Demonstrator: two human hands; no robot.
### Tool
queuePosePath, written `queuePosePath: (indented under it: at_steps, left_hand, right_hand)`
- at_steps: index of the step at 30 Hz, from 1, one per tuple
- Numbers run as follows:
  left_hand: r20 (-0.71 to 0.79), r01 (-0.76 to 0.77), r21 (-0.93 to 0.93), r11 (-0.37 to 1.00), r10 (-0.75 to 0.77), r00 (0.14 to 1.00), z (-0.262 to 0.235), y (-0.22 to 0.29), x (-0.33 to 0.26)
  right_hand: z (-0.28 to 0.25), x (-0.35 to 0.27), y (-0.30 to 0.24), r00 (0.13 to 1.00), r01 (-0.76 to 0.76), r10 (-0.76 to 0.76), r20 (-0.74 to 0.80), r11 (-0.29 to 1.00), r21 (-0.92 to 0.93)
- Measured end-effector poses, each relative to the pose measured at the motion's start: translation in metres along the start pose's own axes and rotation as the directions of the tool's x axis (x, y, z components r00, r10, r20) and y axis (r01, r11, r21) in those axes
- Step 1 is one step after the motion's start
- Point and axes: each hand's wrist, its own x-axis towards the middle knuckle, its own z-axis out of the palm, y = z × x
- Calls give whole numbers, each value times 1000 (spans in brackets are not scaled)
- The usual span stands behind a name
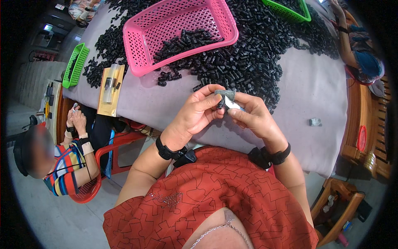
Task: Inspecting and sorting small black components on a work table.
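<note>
At the grey-covered counter (306,85), centre frame, the left hand (194,110) pinches a small black piece (221,102), long axis roughly up-down; just to its right, the right hand (256,117) grips a white strip (234,105).

1. No words, numbers, brands or signs can be read.
2. Yellow card (107,108), left of centre: any print is too small to make out.
3. Bright panel (48,27), upper left: too blurred to read.
</note>
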Motion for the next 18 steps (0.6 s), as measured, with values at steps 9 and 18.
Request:
queuePosePath:
  at_steps: [9,18]
  left_hand:
    - [30,-3,-6,1000,3,1000,3,7,2]
    - [-19,-132,77,988,134,991,3,32,0]
  right_hand:
    - [4,3,-6,1000,10,-7,-27,996,91]
    - [1,1,-3,971,78,-29,-239,977,198]
